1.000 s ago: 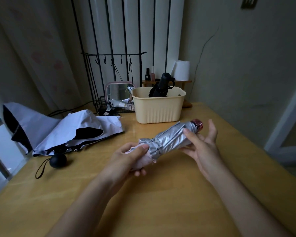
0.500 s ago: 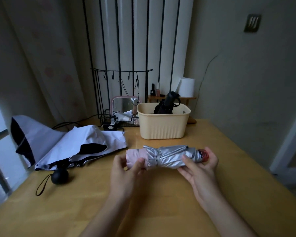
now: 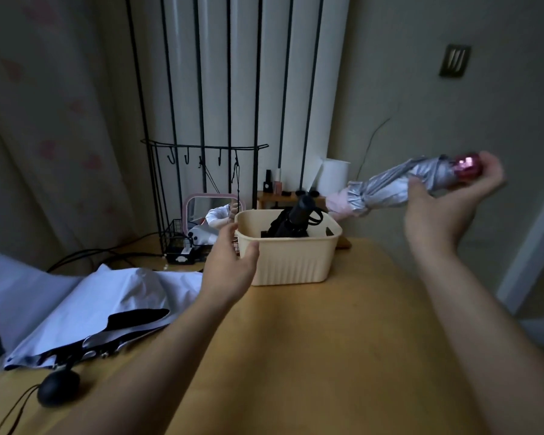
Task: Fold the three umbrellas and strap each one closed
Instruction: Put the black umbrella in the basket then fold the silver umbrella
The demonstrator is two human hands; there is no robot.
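My right hand (image 3: 443, 208) holds a folded silver umbrella (image 3: 387, 186) by its pink handle end, raised in the air to the right of and above the cream basket (image 3: 291, 265). Its strapped pink-edged tip points down-left toward the basket. A folded black umbrella (image 3: 294, 216) stands inside the basket. My left hand (image 3: 231, 265) is open at the basket's left rim, thumb touching the front edge. An unfolded white umbrella (image 3: 85, 306) with a black lining and a round black handle (image 3: 58, 390) lies on the table at the left.
The wooden table (image 3: 327, 356) stretches in front of me. Behind the basket stand a black wire hook rack (image 3: 201, 183), a pink-framed mirror (image 3: 211, 208), a small shelf with bottles (image 3: 277, 186) and a white paper roll (image 3: 333, 177). Cables run at the back left.
My right hand lifted the silver umbrella off the table, up and to the right. My left hand let go of it and moved to the basket's rim. The view tilted upward.
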